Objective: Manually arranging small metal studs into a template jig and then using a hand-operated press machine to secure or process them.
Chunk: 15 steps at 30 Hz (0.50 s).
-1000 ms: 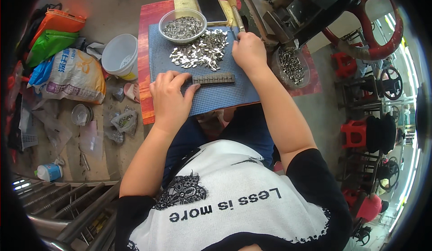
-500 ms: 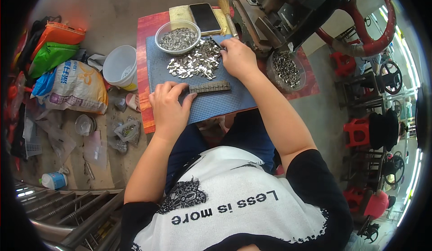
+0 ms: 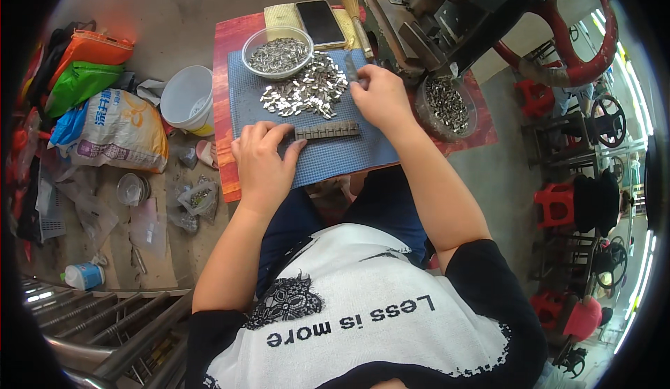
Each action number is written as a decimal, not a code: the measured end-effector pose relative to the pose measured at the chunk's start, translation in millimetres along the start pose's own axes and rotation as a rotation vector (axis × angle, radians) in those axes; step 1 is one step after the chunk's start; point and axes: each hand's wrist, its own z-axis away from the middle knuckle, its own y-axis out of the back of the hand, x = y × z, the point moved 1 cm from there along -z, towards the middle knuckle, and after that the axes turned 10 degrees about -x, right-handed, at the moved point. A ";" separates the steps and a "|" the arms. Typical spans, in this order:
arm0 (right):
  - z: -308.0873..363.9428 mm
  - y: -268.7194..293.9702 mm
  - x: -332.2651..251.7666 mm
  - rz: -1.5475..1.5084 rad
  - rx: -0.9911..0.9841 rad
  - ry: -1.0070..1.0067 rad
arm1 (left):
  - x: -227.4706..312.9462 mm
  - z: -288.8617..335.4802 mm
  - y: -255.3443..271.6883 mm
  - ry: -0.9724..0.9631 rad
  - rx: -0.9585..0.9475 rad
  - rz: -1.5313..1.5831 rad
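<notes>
My left hand point(image 3: 264, 153) rests on the blue ribbed mat point(image 3: 328, 162), its thumb and index finger bent round the left end of a slotted metal block point(image 3: 326, 131). The block lies crosswise, with a row of notches along it. My right hand point(image 3: 380, 97) grips a thin, flat grey metal strip point(image 3: 350, 66) at the mat's right side; its lower end is hidden by the fingers. Beside the strip spreads a loose heap of small shiny metal pieces point(image 3: 307, 89). A clear round bowl point(image 3: 278, 32) behind it holds more small metal pieces.
A phone point(image 3: 321, 23) and a brush point(image 3: 354, 13) lie at the back. At right stand a hand press point(image 3: 447, 26) with a red wheel point(image 3: 558, 75) and a tub of metal pieces point(image 3: 445, 108). A white bucket point(image 3: 187, 99) and bags point(image 3: 122, 131) are on the floor left.
My right hand has moved right and toward me, drawing the strip away from the heap to the mat's right side. The left hand stays at the block's end, its thumb and index gap slightly wider.
</notes>
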 end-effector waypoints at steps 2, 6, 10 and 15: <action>-2.8 -5.7 9.4 0.018 0.007 0.012 | 0.8 0.5 0.2 -0.001 -0.002 0.000; -3.4 -17.4 -1.6 0.046 0.022 0.037 | 1.0 -0.2 -0.2 -0.007 -0.001 0.001; -4.8 -22.0 -7.3 0.066 0.020 0.058 | 1.4 0.4 -0.6 -0.005 -0.001 0.010; 7.8 7.7 2.7 -0.129 -0.038 -0.035 | 1.3 1.5 -0.1 -0.015 0.014 0.006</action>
